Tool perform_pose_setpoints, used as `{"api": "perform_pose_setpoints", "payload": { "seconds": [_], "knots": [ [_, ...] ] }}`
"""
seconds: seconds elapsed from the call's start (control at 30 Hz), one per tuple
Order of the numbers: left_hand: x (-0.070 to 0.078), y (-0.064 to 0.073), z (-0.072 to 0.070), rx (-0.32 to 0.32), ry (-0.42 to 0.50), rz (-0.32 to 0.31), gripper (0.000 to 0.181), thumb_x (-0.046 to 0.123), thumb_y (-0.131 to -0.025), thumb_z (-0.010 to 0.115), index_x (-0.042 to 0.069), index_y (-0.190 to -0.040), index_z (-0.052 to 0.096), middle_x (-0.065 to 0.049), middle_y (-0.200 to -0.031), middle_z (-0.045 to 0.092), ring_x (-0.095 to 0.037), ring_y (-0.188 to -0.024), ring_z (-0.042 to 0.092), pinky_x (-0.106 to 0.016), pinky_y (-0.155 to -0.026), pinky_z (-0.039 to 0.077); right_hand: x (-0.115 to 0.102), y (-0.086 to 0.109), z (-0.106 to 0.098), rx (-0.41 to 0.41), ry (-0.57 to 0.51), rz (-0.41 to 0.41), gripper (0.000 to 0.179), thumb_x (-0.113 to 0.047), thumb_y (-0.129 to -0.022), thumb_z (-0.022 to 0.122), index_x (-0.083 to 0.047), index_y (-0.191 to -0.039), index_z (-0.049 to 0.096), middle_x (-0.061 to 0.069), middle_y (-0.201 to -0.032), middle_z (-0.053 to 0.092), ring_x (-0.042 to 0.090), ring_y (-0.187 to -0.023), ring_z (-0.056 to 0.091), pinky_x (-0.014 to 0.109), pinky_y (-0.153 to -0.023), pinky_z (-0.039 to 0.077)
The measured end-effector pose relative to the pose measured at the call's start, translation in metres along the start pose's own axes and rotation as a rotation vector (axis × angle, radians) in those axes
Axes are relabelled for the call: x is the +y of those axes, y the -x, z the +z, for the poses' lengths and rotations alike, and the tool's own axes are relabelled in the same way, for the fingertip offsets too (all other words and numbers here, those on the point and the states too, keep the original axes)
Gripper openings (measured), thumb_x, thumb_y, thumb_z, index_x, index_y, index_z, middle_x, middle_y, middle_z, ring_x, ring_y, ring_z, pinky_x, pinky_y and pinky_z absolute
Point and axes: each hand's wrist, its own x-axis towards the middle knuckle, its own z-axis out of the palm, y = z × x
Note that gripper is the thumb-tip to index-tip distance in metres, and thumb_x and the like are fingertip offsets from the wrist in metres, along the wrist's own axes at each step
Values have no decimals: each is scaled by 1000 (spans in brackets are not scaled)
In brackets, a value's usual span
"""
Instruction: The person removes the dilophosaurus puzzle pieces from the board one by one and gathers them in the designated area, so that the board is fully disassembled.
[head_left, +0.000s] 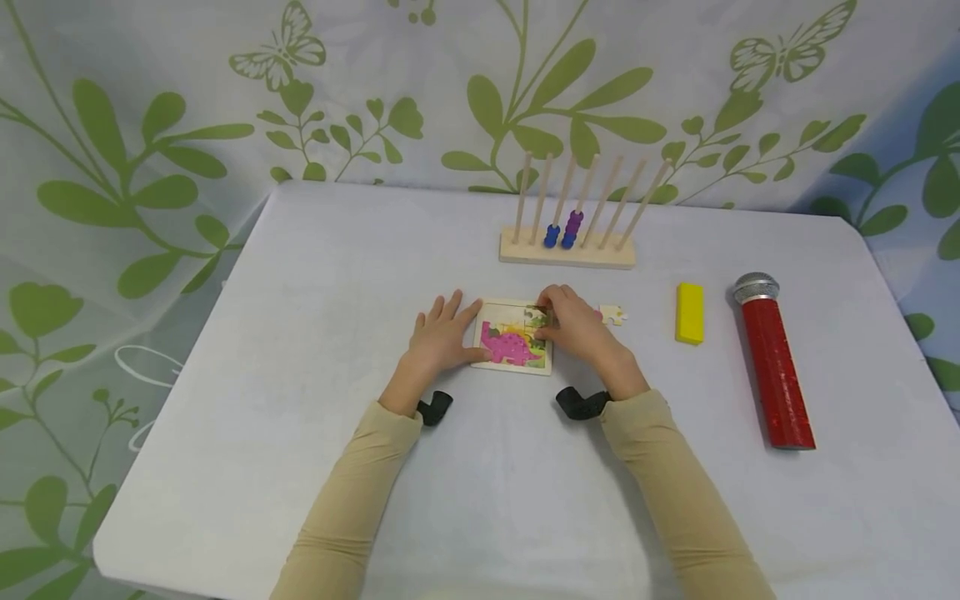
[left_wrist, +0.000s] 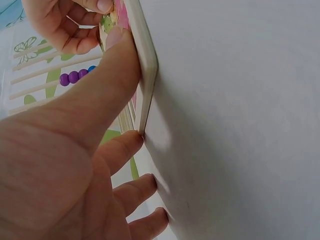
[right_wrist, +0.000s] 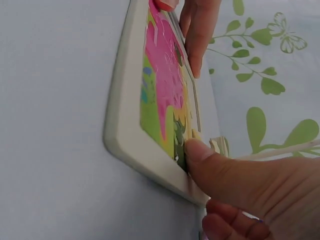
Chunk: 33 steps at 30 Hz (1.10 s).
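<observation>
A small jigsaw puzzle in a pale wooden frame (head_left: 512,372) lies on the table, showing a pink dinosaur (right_wrist: 167,65). My left hand (head_left: 441,337) is spread at its left side: the thumb (left_wrist: 117,55) presses on the frame's face, and the straight fingers rest along the edge and the tabletop. With thumb and curled fingers, my right hand (head_left: 581,329) pinches a green-and-white puzzle piece (head_left: 535,316) at the upper right of the picture; the fingers partly hide it. Just beyond that hand lies a loose puzzle piece (head_left: 612,315).
Behind the puzzle stands a wooden peg rack (head_left: 566,253) with upright rods, some holding blue and purple beads (head_left: 573,223). A yellow block (head_left: 689,313) and a red toy microphone (head_left: 776,367) lie to the right. A leaf-patterned cloth (head_left: 360,83) hangs beyond the white table (head_left: 300,275).
</observation>
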Motion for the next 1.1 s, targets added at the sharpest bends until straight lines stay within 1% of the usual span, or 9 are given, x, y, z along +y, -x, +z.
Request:
{"api": "perform_pose_setpoints", "payload": {
  "seconds": [0.2, 0.3, 0.4, 0.47, 0.57, 0.67, 0.83, 0.97, 1.1],
  "knots": [
    [0, -1, 1, 6, -5, -2, 84, 50, -79, 63, 21, -145, 20, -10, -151, 5, -32, -136, 1, -54, -105, 7, 5, 3, -2, 20, -71, -23, 35, -7, -82, 67, -1, -111, 50, 14, -103, 48, 28, -92, 50, 40, -80, 43],
    [0, -1, 1, 5, -2, 4, 85, 50, -79, 63, 21, -146, 20, -10, -151, 5, -32, -136, 1, -54, -105, 7, 14, 11, -10, 45, -108, 1, 34, -10, -82, 67, -2, -112, 53, 14, -100, 49, 28, -89, 50, 40, -78, 44],
    [0, -1, 1, 0, 2, 9, 85, 50, -79, 63, 21, -146, 20, -10, -151, 5, -32, -136, 0, -54, -105, 7, 28, 26, -28, 61, -130, 82, 35, -13, -83, 66, -4, -115, 53, 17, -99, 50, 29, -87, 49, 41, -75, 43],
    [0, 0, 1, -1, -3, 12, 85, 50, -79, 63, 21, -146, 19, -10, -151, 5, -32, -136, 0, -54, -105, 7, 38, 38, -45, 67, -131, 155, 36, -13, -85, 64, -4, -117, 52, 19, -101, 49, 32, -89, 47, 42, -76, 42],
    [-1, 0, 1, 1, -11, 17, 84, 50, -80, 62, 20, -146, 20, -11, -151, 5, -33, -136, 1, -54, -105, 7, 52, 54, -66, 65, -100, 248, 36, -11, -85, 62, -2, -118, 51, 22, -104, 47, 36, -92, 46, 45, -74, 43],
    [-2, 0, 0, 1, -5, 17, 84, 49, -79, 63, 19, -146, 20, -11, -151, 5, -33, -136, 0, -54, -105, 7, 62, 61, -78, 41, -57, 295, 36, -9, -85, 61, -1, -118, 51, 24, -104, 48, 39, -94, 48, 46, -72, 43],
    [-2, 0, 1, -2, -2, 25, 84, 49, -79, 63, 20, -146, 20, -11, -151, 5, -33, -136, 0, -54, -105, 6, 75, 61, -77, -2, -24, 335, 34, -7, -83, 61, 1, -115, 50, 25, -99, 53, 37, -88, 50, 44, -70, 43],
    [-2, 1, 3, -4, 1, 32, 84, 50, -80, 62, 20, -146, 19, -11, -151, 4, -33, -135, -1, -54, -105, 6, 78, 60, -74, 9, -6, 359, 35, -4, -82, 62, 2, -114, 50, 26, -98, 55, 37, -84, 51, 44, -70, 43],
    [-2, 0, 3, 3, -4, 28, 84, 49, -80, 62, 20, -146, 19, -11, -151, 4, -33, -135, -1, -54, -105, 6, 76, 60, -74, 40, 33, 371, 37, -3, -82, 61, 1, -117, 49, 28, -101, 53, 39, -87, 51, 47, -72, 42]
  ]
}}
